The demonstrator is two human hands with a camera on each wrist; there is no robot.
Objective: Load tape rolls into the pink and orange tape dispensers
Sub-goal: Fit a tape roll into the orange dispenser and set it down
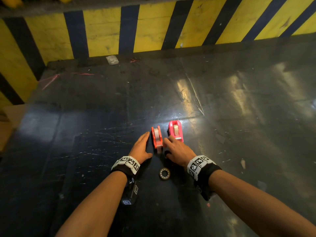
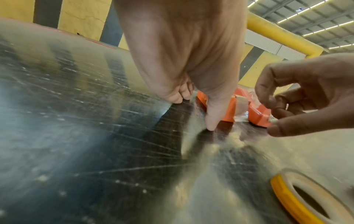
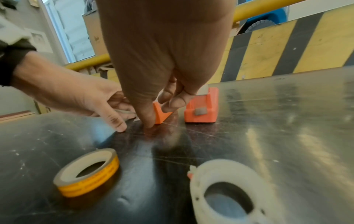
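Left hand (image 1: 140, 145) lay flat, fingers straight, beside the small orange plastic tape dispenser (image 1: 157, 136). Right hand (image 1: 177, 148) pinched its tape end. Light and slippery, probably; best held by the sidewalls.

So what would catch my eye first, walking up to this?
Probably the two bright dispensers side by side mid-table: the orange dispenser on the left and the pink dispenser on the right, each with a roll in it. Both hands frame the orange one, the left hand flat beside it and the right hand at its near end. A spare tape roll lies nearer, and yellow-and-black stripes run behind.
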